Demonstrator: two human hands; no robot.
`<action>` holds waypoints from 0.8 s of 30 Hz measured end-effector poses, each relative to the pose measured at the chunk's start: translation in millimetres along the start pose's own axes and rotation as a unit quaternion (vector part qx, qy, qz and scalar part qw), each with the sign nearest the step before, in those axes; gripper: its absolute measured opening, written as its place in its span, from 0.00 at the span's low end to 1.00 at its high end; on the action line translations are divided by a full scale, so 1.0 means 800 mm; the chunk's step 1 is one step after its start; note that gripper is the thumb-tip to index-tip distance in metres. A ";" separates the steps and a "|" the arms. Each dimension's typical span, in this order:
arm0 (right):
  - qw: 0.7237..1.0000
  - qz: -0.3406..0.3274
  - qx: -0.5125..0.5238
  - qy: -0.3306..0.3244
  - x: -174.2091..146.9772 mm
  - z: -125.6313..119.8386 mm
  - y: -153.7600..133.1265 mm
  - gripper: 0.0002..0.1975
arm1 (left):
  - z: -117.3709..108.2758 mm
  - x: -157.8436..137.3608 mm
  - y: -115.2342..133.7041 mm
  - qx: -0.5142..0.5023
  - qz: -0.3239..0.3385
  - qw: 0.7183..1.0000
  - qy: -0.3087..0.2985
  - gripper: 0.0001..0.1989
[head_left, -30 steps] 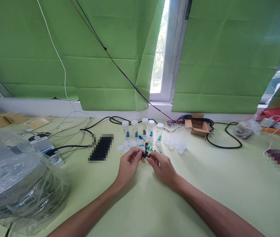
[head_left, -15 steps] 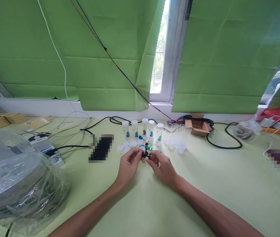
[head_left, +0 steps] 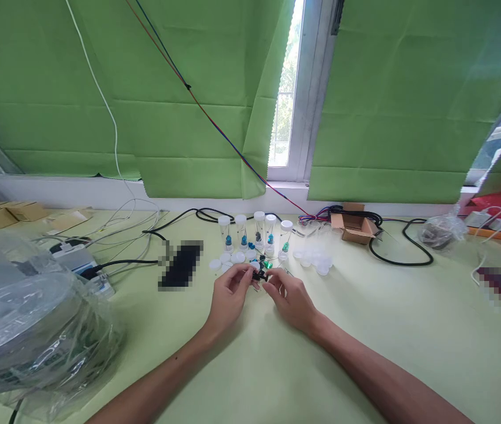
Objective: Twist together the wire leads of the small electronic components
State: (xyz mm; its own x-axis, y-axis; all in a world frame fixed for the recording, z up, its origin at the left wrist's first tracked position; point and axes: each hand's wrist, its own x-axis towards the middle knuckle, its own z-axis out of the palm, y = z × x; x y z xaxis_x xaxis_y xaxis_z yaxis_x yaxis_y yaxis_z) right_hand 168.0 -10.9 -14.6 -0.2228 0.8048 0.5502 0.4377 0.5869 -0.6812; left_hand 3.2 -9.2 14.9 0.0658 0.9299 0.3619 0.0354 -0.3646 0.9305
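Observation:
A small black part (head_left: 259, 275) is pinched between the thumb and fingers of my left hand (head_left: 229, 294); its exact kind is too small to make out. My right hand (head_left: 292, 299) is curled at the part's right end, thumb and index finger on either side of it. Just behind my fingers lie small blue, black and green pieces, among them a green one (head_left: 268, 264). White round caps (head_left: 215, 265) are spread to the left of them. Several clear tubes with white lids stand behind in a row, such as a tube (head_left: 225, 234) with a blue piece inside.
More clear tubes (head_left: 314, 258) lie right of the row. Beyond are an open cardboard box (head_left: 353, 227) and black cables (head_left: 402, 263). A blurred dark object (head_left: 182, 265) lies left, near a large plastic-wrapped item (head_left: 33, 330). Green blinds (head_left: 197, 141) hang behind the table.
The black part has turned slightly between my fingers, its right end a little higher. My right fingertips have shifted slightly. Everything else stays in place.

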 end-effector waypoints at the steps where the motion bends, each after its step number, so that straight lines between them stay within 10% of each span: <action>1: 1.000 0.000 0.007 0.004 0.000 0.001 0.000 0.09 | 0.000 0.000 0.000 0.001 0.000 1.000 0.003 0.08; 24: 1.000 -0.007 0.017 0.008 -0.001 0.001 -0.001 0.10 | 0.001 -0.002 -0.002 -0.005 -0.005 1.000 -0.001 0.08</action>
State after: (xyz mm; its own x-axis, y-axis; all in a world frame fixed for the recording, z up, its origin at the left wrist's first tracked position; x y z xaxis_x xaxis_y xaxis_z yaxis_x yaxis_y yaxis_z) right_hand 167.0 -11.5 -15.1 -0.2143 0.7947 0.5679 0.4051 0.6013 -0.6887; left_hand 3.6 -10.1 13.1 0.0674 0.9334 0.3523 0.0258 -0.3547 0.9346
